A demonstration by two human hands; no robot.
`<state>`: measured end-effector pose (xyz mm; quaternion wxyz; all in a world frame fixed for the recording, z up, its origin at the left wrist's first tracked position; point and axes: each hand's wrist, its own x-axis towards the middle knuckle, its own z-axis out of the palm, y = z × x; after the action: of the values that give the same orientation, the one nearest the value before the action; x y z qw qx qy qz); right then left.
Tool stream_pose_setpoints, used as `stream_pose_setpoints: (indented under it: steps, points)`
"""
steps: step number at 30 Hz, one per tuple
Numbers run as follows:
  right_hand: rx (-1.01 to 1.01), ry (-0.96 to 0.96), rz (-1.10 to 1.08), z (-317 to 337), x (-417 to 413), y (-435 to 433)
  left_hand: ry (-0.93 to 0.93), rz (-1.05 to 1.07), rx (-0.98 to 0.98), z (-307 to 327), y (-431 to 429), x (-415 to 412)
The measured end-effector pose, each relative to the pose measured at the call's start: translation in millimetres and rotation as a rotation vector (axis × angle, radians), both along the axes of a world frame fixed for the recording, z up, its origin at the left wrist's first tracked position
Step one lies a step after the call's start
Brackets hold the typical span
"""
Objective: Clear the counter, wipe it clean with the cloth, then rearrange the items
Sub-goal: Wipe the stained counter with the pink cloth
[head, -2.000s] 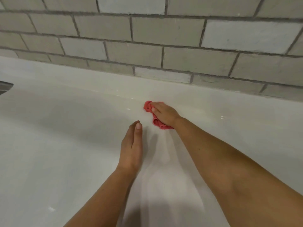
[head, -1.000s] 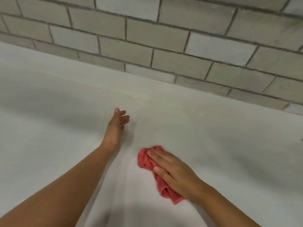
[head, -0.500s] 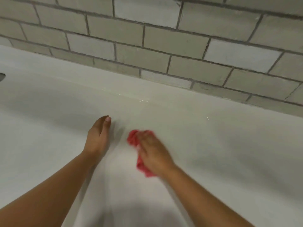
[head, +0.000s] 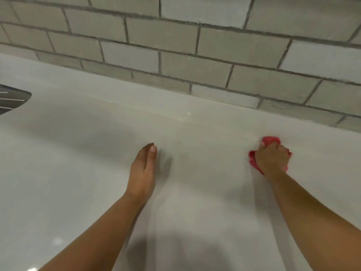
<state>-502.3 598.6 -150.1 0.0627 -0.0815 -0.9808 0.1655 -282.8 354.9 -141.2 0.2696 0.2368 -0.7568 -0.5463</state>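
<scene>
Two hands on the white worktop (head: pixel 78 153): right hand (head: pixel 272 160) curls round the bunched red cloth (head: pixel 270 140) near the back edge; left hand (head: pixel 143 169) rests open, fingers straight, pressed together. Probable fault: so bunched, the cloth may skip strips.

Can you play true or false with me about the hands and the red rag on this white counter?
1. The right hand grips a crumpled red cloth on the glossy white counter. True.
2. The left hand holds a sponge. False: it holds nothing, fingers straight.
3. The grey brick-pattern tiled wall rises behind the counter. True.
4. The cloth lies left of the left hand. False: it lies to its right.
</scene>
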Motion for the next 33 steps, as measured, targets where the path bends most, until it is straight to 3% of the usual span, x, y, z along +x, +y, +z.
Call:
stream_pose_setpoints:
  steps: [5,8,12,16,20,28,33]
  points:
    - [0.095,-0.151,0.150,6,17,-164,0.021,0.007,0.015,0,-4,0]
    - [0.130,-0.144,0.318,6,26,-223,0.045,0.007,0.058,-1,-5,1]
    - [0.026,-0.031,0.866,9,41,-244,0.043,0.016,0.037,-2,-6,-2]
    - [-0.133,-0.066,1.075,10,54,-201,0.011,0.017,-0.025,-5,-9,-3]
    - [-0.125,-0.055,0.901,8,36,-104,0.010,0.013,-0.036,-6,-8,-1]
    - [0.026,-0.077,0.178,9,39,156,-0.044,-0.008,-0.053,-6,-2,-3]
    - [0.015,0.030,-0.152,-1,89,183,-0.022,-0.044,0.095,6,7,13]
